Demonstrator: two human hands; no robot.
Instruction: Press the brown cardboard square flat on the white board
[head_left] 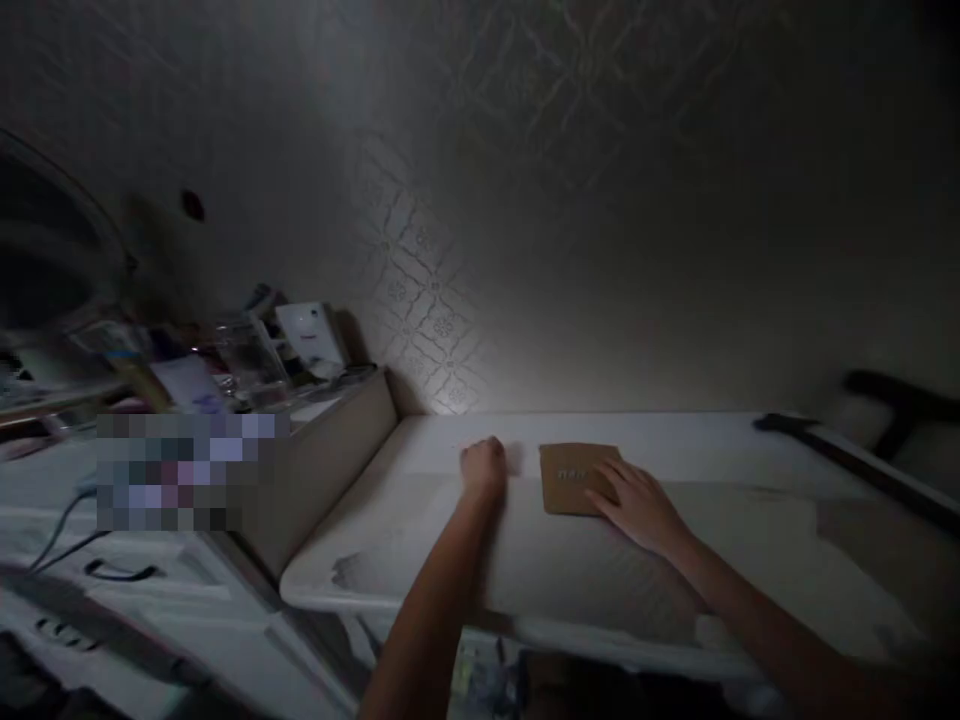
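Observation:
The room is dim. A flat brown card or envelope [571, 476] lies on the white table [420, 560] near the wall. My right hand [636, 504] rests flat on its right part with fingers spread. My left hand [484, 466] lies to the left of the card with its fingers curled in; whether it holds anything is too dark to tell.
A patterned wall [525, 250] rises behind the table. To the left, a cluttered shelf [247, 350] holds a clear jar, a white box and other small things. A cable [60, 530] lies at lower left. A dark chair back [892, 400] stands at the right.

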